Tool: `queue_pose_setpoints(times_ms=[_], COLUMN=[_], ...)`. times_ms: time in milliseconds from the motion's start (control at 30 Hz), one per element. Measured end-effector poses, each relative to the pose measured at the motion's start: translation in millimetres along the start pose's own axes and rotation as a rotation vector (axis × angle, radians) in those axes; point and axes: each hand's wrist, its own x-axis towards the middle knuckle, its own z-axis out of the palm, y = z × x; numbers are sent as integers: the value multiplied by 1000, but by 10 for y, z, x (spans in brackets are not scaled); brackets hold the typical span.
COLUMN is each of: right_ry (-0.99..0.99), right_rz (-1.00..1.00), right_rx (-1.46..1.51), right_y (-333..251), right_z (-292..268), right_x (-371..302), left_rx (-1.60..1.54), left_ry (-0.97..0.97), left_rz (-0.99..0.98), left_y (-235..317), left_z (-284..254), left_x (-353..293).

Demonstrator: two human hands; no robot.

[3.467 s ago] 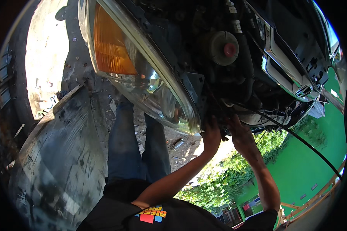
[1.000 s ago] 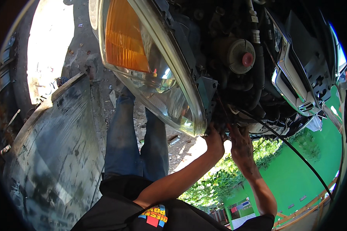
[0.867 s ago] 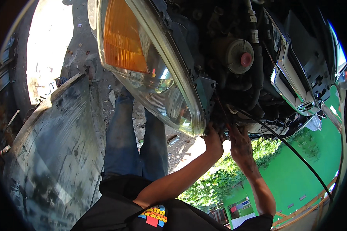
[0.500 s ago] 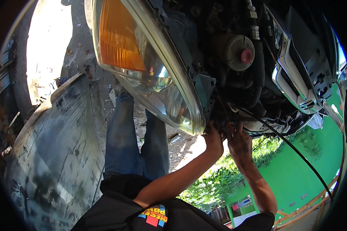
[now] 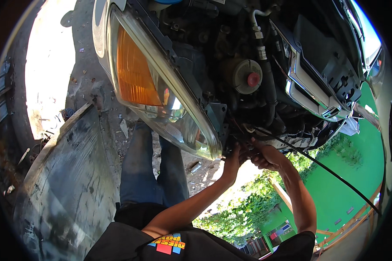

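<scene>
Both my hands are up at the dark underside of a car's open front, beside the lower corner of a large headlight point(image 5: 191, 126) with an amber section. My left hand point(image 5: 232, 162) is raised close to the headlight's tip, its fingers bent and partly lost in shadow. Close to its right, my right hand point(image 5: 266, 156) has its fingers curled inward, pinching at the same spot. Whatever they hold is too dark to make out. A black cable point(image 5: 311, 158) runs from just above my right hand out to the lower right. Thin wires hang in the shadow above my fingers.
Above my hands sits a round reservoir with a red-centred cap point(image 5: 253, 79), beside a dark hose point(image 5: 269, 95). A chrome grille point(image 5: 311, 98) is at the right. A large scuffed panel point(image 5: 74, 174) leans at the left. Beyond are green plants point(image 5: 235, 206) and a green surface point(image 5: 335, 191).
My right hand has turned, its fingers going from pointing upward to curled inward. My left hand stays by the headlight corner. The view has shifted, showing more of the engine bay.
</scene>
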Motion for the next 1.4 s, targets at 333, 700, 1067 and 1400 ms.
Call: queue_pose_setpoints(times_ms=[333,700,1067,1400], right_ry=[-336,-196,1236,959], right_rz=[13,-47,-725,-460], right_rx=[342,195,-1606,-1337], right_y=[256,331,825,415], right_z=[-120,-89,551,444], right_x=[163,194,87,143], left_rx=[-27,-178,-264,-168], left_ry=[-242,-357,-261,-190], left_rz=[-75,-78,-85,-34], left_y=[28,64,-61,-14], left_z=[-93,-125,-163,-65], left_x=[76,103,199,345])
